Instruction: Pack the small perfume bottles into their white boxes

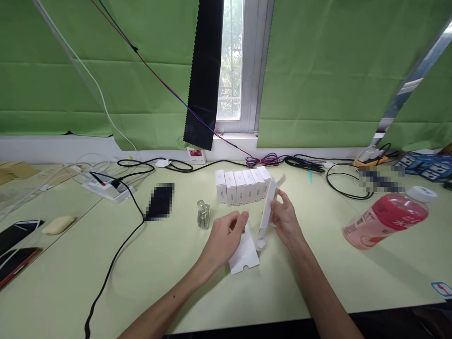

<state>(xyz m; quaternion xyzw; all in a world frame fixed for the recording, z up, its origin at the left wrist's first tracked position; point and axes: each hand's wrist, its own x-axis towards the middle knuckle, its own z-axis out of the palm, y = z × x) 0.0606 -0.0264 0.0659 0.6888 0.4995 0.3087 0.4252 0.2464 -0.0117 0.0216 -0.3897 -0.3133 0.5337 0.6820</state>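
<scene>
Where cables sprawl, pale-green table (148,282).

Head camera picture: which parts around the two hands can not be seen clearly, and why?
- Head view: left hand covers the upper part of the white card insert.
- Head view: right hand hides one side of the flat white carton.
- Head view: print on the row of white boxes is too small to read.
- Head view: dark object and a patch near the pink bottle are blurred out.

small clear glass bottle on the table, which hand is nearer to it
Left. The left hand is just right of the small clear glass bottle; the right hand, holding a white flattened carton, is farther right.
</scene>
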